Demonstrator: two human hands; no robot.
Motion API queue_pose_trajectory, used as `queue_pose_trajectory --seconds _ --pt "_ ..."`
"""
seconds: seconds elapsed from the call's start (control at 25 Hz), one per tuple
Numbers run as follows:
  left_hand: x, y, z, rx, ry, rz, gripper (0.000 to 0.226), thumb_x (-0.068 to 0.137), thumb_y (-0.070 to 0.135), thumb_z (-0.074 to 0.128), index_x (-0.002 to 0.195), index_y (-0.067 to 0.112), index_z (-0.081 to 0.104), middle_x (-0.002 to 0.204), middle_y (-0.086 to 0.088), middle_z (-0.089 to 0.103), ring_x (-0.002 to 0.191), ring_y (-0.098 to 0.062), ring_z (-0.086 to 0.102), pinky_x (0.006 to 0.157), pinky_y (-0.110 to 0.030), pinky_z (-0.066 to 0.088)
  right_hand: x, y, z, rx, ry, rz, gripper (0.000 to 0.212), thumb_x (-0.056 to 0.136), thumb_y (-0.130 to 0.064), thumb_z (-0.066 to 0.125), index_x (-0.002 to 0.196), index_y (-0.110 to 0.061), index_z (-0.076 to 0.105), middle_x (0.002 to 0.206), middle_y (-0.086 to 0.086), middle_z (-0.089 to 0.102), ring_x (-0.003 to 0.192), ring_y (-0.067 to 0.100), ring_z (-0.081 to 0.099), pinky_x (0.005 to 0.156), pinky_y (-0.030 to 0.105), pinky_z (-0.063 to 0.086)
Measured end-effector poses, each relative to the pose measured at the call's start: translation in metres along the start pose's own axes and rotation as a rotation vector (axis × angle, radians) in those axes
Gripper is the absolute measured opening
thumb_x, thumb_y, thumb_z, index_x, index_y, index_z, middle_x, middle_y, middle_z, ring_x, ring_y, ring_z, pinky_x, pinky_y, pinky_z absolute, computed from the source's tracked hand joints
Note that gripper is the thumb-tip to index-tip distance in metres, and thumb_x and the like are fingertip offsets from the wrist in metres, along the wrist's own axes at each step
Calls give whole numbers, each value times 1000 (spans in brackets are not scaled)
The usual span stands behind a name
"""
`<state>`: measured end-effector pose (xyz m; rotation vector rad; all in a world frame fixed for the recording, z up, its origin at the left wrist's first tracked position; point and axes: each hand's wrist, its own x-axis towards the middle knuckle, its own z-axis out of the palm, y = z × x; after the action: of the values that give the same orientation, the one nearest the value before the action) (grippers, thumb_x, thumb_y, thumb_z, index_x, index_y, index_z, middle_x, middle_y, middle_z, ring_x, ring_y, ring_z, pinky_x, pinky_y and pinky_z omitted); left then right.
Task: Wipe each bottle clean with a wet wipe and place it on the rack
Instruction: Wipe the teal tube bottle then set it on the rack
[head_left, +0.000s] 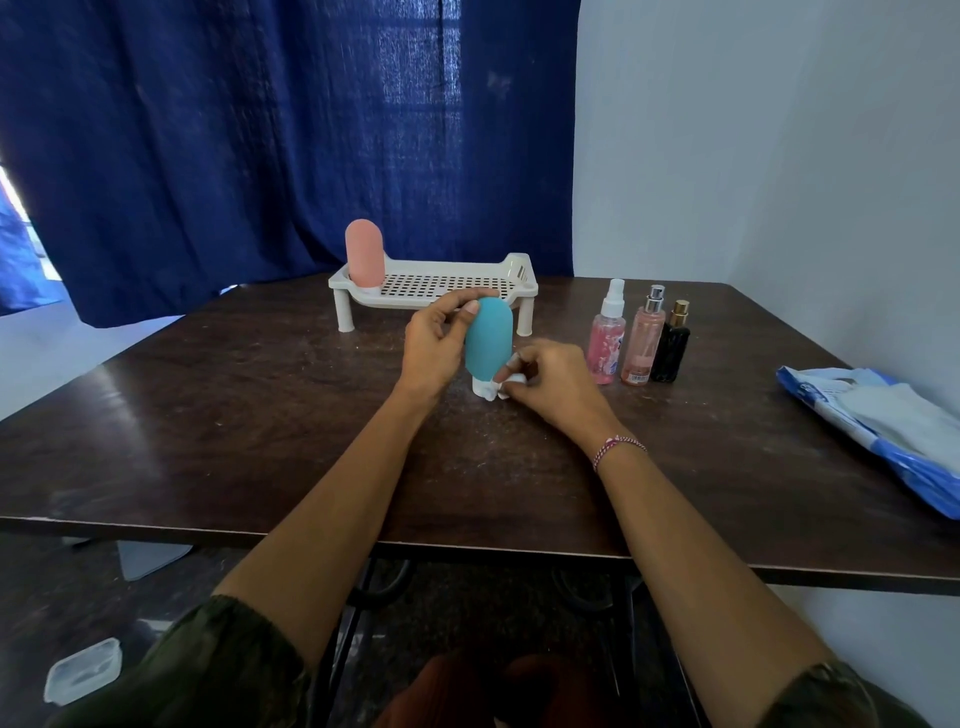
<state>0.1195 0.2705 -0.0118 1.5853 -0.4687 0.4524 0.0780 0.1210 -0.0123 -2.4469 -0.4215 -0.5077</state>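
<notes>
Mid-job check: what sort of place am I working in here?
Most likely a plain room in a home, set up for the task: a dark wooden table by a bare pale wall, a blue curtain with daylight showing through, and spray bottles near a small plastic rack.

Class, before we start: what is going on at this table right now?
A person is wiping a teal bottle. The left hand holds its top, standing it cap-down on the table, while the right hand holds a white wipe against its lower end. A pink bottle already stands on the white rack. Three spray bottles wait to the right.
</notes>
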Motion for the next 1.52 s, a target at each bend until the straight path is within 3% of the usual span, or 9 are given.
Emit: queue_pose_trajectory --seconds 0.16,0.28,0.44,0.72,0.88,1.04,1.2,1.4,1.52 --pt "-1 2 0 0 0 19 21 96 11 48 111 15 63 119 -5 63 113 -16 56 96 -36 50 2 1 -2 87 136 3 14 75 -13 74 89 -14 71 95 1 66 82 5 57 78 19 51" --pt "-1 3 0 -38 -24 44 21 96 8 48 111 16 62 116 -7 63 109 -16 58 96 -36 49 4 0 -3 190 349 -37 15 77 -12 73 91 -10 70 95 2 65 85 6 59 73 10 49" --pt "-2 4 1 -55 -54 61 23 97 6 46 112 18 60 113 -2 62 104 -9 57 93 -31 49 5 -3 -6 263 531 -91 16 80 -9 69 96 -9 69 103 4 64 97 8 58 83 13 49" --pt "0 -2 1 -38 -52 42 22 97 8 46 111 13 62 117 -6 62 114 -20 56 99 -44 47 3 2 -5 277 349 -29 19 76 -11 72 95 -12 70 97 0 67 90 6 61 78 14 52" --pt "-1 1 2 -19 -38 28 22 97 9 46 111 15 62 120 -6 62 114 -17 56 99 -41 48 -1 6 -8 180 151 36 16 75 -12 74 90 -13 71 97 0 70 87 4 62 82 20 52" --pt "-1 -2 2 -14 -38 26 20 97 14 47 108 19 63 119 -5 63 113 -21 55 95 -46 49 -3 5 -7 42 -63 54 16 75 -11 74 90 -16 72 101 1 69 87 5 59 86 22 49" --pt "-1 1 2 -16 -24 6 20 97 13 47 107 22 62 120 -4 62 113 -18 55 96 -42 49 -2 7 -12 139 4 77 15 76 -13 73 90 -19 72 95 -4 68 86 4 60 80 19 51" --pt "0 -1 3 -7 -32 41 21 96 10 48 109 17 63 115 -6 61 110 -18 56 97 -38 48 0 5 -17 353 349 33 17 78 -11 71 93 -18 68 93 -6 67 90 5 62 82 18 52" --pt "1 1 4 55 -14 59 23 96 11 50 111 16 65 98 3 51 98 -11 52 90 -21 47 -1 4 -14 311 376 -44 19 76 -12 73 95 -15 70 95 -4 66 90 5 62 80 13 50"
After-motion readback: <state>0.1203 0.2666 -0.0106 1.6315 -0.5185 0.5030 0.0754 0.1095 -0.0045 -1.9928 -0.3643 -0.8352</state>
